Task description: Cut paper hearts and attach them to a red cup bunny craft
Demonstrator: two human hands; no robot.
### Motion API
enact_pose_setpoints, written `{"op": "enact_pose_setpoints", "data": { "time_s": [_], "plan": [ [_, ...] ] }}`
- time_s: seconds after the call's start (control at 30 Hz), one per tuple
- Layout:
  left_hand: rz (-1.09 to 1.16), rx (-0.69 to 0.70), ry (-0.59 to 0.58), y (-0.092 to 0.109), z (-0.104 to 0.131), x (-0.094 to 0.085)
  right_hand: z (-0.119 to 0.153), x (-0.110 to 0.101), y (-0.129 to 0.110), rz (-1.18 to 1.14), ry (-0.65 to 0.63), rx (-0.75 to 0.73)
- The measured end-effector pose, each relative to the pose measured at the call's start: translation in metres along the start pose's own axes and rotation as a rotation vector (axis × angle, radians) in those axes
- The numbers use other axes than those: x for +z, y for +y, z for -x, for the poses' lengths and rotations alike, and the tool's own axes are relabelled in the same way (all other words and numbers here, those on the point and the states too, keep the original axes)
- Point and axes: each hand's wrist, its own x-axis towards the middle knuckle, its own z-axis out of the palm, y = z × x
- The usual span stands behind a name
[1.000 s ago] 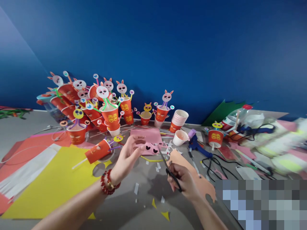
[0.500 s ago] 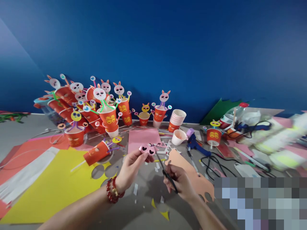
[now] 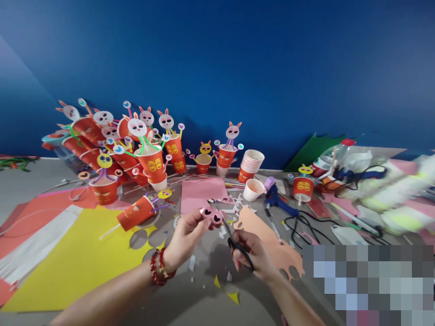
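Between the thumb and fingers of my left hand [image 3: 190,233] is a small pink paper piece [image 3: 212,215] with two black heart shapes on it. My right hand [image 3: 249,253] grips black-handled scissors [image 3: 234,243] by the loops. The blades point up and away, beside the right edge of the pink piece, and look parted. Whether they touch the paper I cannot tell. Under and around both hands lie small white and yellow paper scraps [image 3: 233,297].
Red cups with paper animal faces [image 3: 149,160] crowd the back left. Yellow card [image 3: 61,267] covers the left side. A stack of cups [image 3: 251,164] stands at the back. A blue glue gun [image 3: 280,203] with a black cord and peach paper [image 3: 268,237] lie to the right.
The scissors have shifted slightly left and their blades have spread apart. The pink piece has moved a little to the right and tilted. The camera view has shifted slightly.
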Motion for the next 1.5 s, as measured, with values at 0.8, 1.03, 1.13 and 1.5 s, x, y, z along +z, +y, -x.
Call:
{"op": "enact_pose_setpoints", "data": {
  "time_s": [0.8,1.03,1.13,1.5],
  "plan": [
    [0.004,0.005,-0.012,0.002,0.001,0.001,0.000,-0.003,0.004,0.033,-0.028,-0.016],
    [0.022,0.029,-0.035,0.009,-0.002,0.000,-0.001,-0.005,0.009,0.012,-0.032,-0.016],
    [0.020,0.030,-0.050,0.009,-0.002,-0.001,-0.001,-0.006,0.010,0.013,-0.036,-0.034],
    [-0.016,0.025,-0.029,0.007,-0.004,-0.005,-0.001,-0.007,0.006,0.046,-0.032,-0.019]
  ]
}}
